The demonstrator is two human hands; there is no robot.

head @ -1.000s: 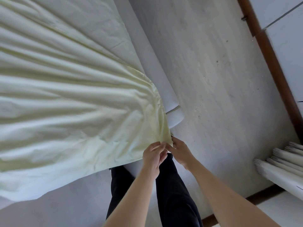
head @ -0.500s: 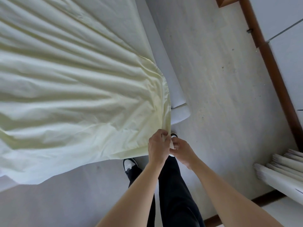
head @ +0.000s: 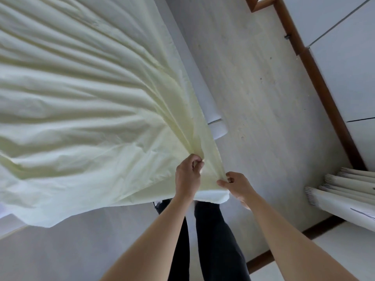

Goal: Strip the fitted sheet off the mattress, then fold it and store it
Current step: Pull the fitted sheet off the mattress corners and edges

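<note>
A pale yellow fitted sheet (head: 85, 118) fans out in long creases over the white mattress (head: 205, 94) and fills the left of the view. Its near corner is lifted off the mattress end. My left hand (head: 187, 175) grips a bunch of the sheet just behind that corner. My right hand (head: 235, 184) pinches the corner's hem, a little to the right and lower. Between the two hands the cloth hangs in a short fold. The mattress shows only as a white strip along the sheet's right edge.
Grey floor (head: 263, 98) lies to the right of the mattress. A brown baseboard (head: 316, 82) runs along a white wall at the far right. Rolled white tubes (head: 345, 191) lie at the right edge. My dark trouser legs (head: 213, 240) stand below the hands.
The hands, close together on the corner a second ago, have drawn apart. The corner has come up and off the mattress end, and the sheet now covers my feet.
</note>
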